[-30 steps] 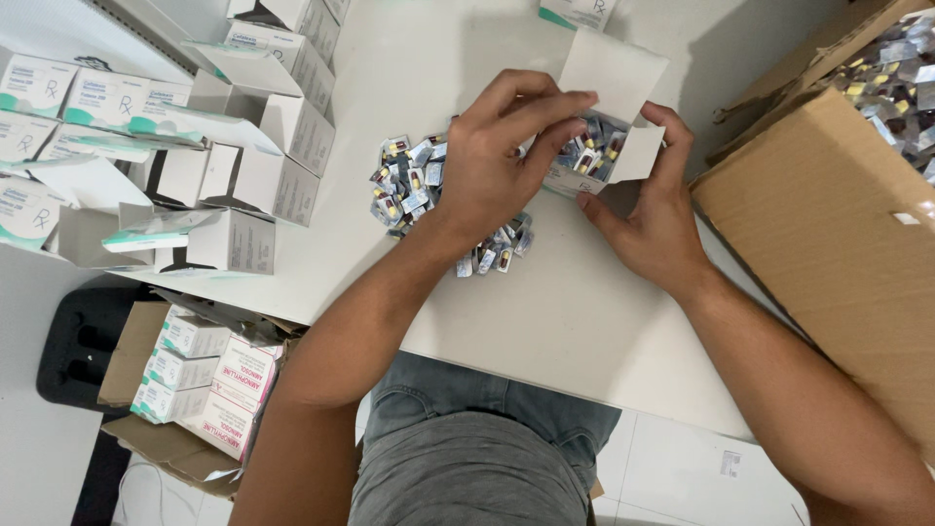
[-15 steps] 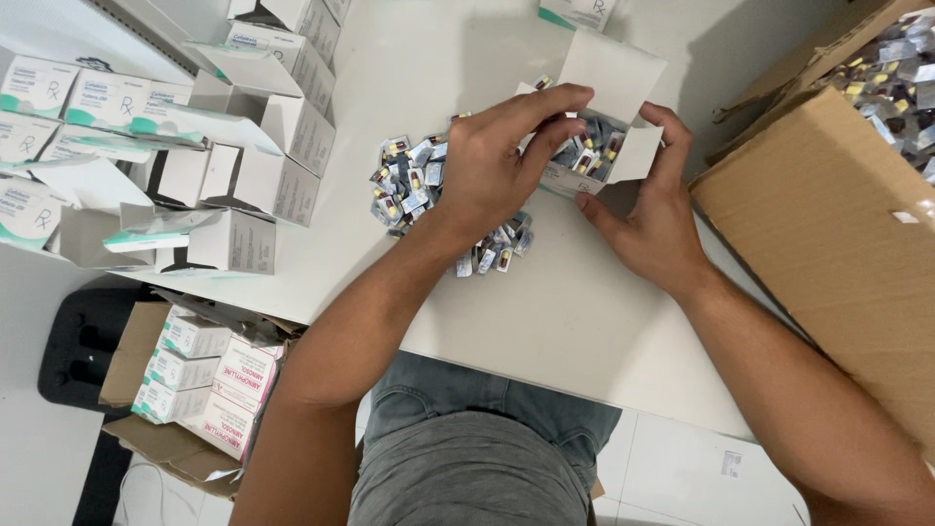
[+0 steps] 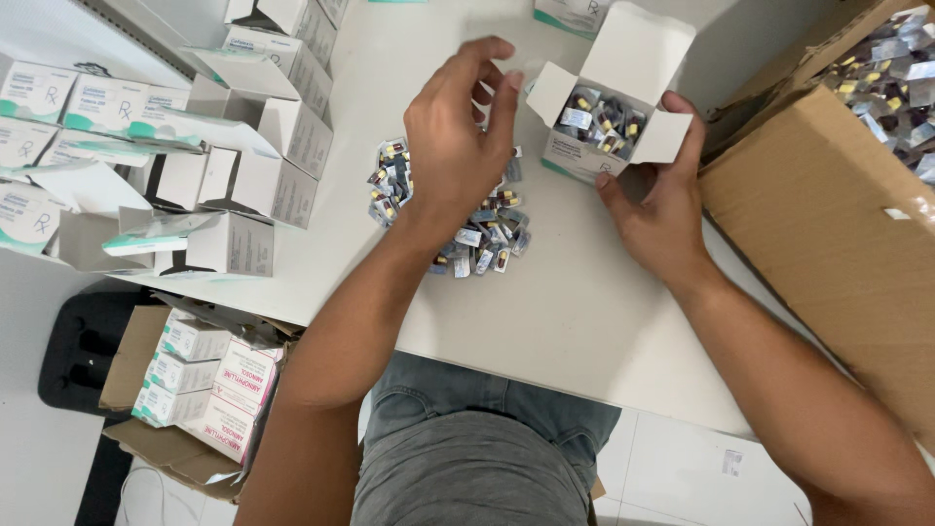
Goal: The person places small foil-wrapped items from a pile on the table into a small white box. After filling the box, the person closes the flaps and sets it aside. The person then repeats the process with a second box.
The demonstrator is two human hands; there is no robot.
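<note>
A small white carton stands open on the white table, its lid flap up and several foil capsule packs inside. My right hand grips the carton's near right corner. My left hand hovers above a loose pile of foil capsule packs, fingers curled and apart, with nothing visible in it. The pile lies partly hidden under that hand and wrist.
Several open empty white cartons stand along the table's left side. A large cardboard box with more foil packs sits at the right. Below the table's left edge a brown box holds stacked medicine cartons.
My left hand has pulled out of the carton and moved left, over the pile. The carton has shifted slightly up and to the right with my right hand.
</note>
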